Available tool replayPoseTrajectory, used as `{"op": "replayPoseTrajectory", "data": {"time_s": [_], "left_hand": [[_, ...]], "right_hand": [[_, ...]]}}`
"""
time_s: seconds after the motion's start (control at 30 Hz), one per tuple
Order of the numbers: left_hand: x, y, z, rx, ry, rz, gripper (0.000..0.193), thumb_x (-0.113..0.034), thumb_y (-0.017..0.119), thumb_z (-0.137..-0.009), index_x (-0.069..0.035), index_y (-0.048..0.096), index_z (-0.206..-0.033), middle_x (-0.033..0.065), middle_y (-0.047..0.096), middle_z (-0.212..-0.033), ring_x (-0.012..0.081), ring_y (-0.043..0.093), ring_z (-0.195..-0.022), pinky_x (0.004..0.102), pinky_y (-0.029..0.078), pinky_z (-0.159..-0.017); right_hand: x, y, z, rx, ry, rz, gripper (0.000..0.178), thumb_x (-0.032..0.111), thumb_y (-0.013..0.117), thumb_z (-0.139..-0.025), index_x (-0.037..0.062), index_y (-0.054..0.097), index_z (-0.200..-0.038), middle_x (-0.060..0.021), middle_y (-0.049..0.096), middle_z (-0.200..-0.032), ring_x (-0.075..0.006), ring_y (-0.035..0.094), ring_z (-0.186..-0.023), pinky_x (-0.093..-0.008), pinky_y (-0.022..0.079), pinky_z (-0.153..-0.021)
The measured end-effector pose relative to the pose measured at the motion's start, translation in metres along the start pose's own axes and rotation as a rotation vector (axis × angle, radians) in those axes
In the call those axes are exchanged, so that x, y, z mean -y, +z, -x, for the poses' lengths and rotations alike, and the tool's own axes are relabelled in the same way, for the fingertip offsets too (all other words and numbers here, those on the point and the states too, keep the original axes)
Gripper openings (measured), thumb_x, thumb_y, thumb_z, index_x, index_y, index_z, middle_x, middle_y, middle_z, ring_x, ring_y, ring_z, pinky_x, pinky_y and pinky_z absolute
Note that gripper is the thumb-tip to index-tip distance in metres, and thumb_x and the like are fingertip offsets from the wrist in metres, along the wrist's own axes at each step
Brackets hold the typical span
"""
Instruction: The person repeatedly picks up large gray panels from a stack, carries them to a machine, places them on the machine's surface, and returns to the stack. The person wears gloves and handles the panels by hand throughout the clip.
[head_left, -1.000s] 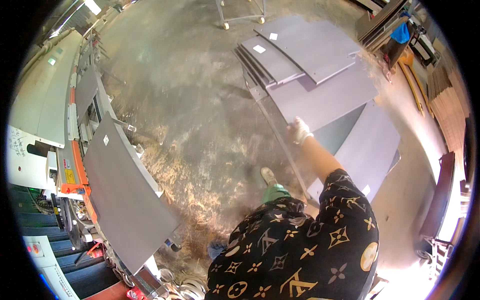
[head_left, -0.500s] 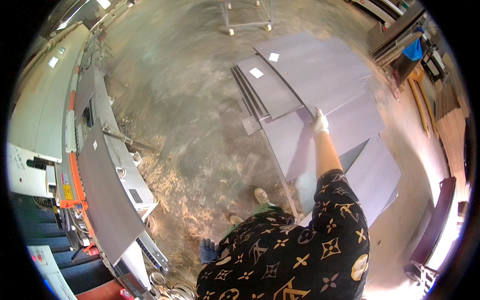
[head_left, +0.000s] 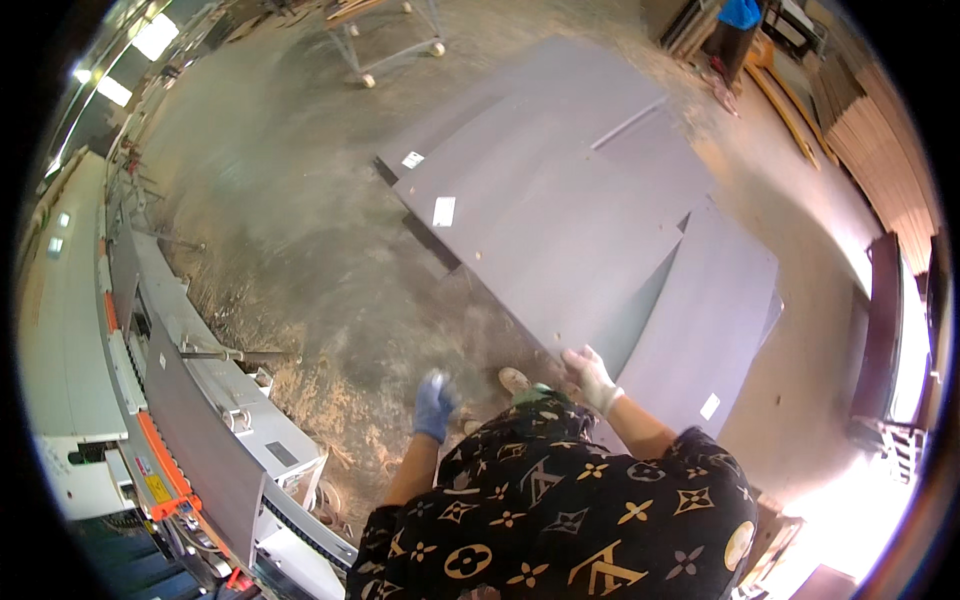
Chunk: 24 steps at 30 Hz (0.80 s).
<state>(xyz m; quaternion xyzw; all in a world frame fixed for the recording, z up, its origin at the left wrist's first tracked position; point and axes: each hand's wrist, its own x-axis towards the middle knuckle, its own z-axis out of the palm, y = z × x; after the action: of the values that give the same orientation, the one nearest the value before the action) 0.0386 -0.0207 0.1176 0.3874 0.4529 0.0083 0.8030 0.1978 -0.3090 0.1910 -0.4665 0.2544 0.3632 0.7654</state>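
Right hand [head_left: 590, 378], white-gloved, grips the near corner of the top grey panel [head_left: 545, 225] on the floor stack [head_left: 715, 320]; the panel looks barely lifted, so moving it is mostly ahead. Left hand [head_left: 433, 403], blue-gloved, hangs free holding nothing, blurred. Panel edges and stack depth are hard to read; the torso hides the feet.

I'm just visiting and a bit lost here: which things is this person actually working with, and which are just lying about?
In use:
right hand on the top grey panel
panel stack
left hand, free

Lying about:
long machine
wheeled cart
timber pile
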Motion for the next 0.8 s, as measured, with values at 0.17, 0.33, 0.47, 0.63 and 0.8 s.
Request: {"op": "replayPoseTrajectory", "data": {"time_s": [0.17,0.33,0.47,0.63,0.8], "left_hand": [[-0.043,0.093,-0.027,0.083,0.087,-0.041,0.059,-0.038,0.054,-0.089,-0.02,0.029,-0.139,0.0093,0.03,-0.144,0.03,0.037,-0.128,0.0431,0.04,-0.099],[-0.073,0.123,-0.082,0.171,-0.156,0.265,0.047,-0.04,0.062,-0.085,-0.015,0.049,-0.122,0.0043,0.054,-0.123,0.0191,0.053,-0.108,0.0363,0.047,-0.086],[-0.079,0.116,-0.05,0.086,0.077,0.073,0.037,-0.04,0.063,-0.085,-0.015,0.055,-0.111,-0.0024,0.063,-0.097,0.0114,0.061,-0.082,0.0275,0.051,-0.063],[-0.092,0.036,0.063,-0.109,0.246,0.02,0.047,-0.038,0.066,-0.082,-0.009,0.052,-0.116,0.0038,0.061,-0.098,0.0131,0.06,-0.082,0.0291,0.054,-0.062],[-0.062,-0.029,0.154,-0.315,0.387,0.245,0.045,-0.032,0.065,-0.085,-0.004,0.05,-0.117,0.0069,0.059,-0.098,0.0187,0.06,-0.08,0.0309,0.056,-0.066]], "right_hand": [[-0.004,-0.099,0.014,-0.036,-0.173,-0.306,0.041,0.037,0.064,-0.082,0.0058,0.056,-0.107,-0.0119,0.06,-0.104,-0.0273,0.059,-0.094,-0.0411,0.049,-0.084],[0.03,-0.098,0.016,-0.445,-0.186,-0.351,0.051,0.045,0.049,-0.09,0.005,0.051,-0.121,-0.0107,0.057,-0.114,-0.0272,0.055,-0.103,-0.043,0.044,-0.089],[0.031,-0.083,0.018,-0.557,-0.218,-0.219,0.048,0.045,0.048,-0.091,0.0024,0.054,-0.112,-0.0118,0.059,-0.105,-0.026,0.059,-0.091,-0.0388,0.05,-0.079],[-0.006,-0.074,-0.002,-0.551,-0.197,0.099,0.041,0.043,0.059,-0.084,0.0034,0.058,-0.094,-0.0067,0.057,-0.086,-0.0217,0.054,-0.077,-0.0359,0.047,-0.07],[0.026,0.018,-0.049,-0.056,-0.203,0.172,0.045,0.046,0.058,-0.085,0.003,0.059,-0.101,-0.0077,0.06,-0.094,-0.024,0.057,-0.087,-0.0399,0.049,-0.078]]}}
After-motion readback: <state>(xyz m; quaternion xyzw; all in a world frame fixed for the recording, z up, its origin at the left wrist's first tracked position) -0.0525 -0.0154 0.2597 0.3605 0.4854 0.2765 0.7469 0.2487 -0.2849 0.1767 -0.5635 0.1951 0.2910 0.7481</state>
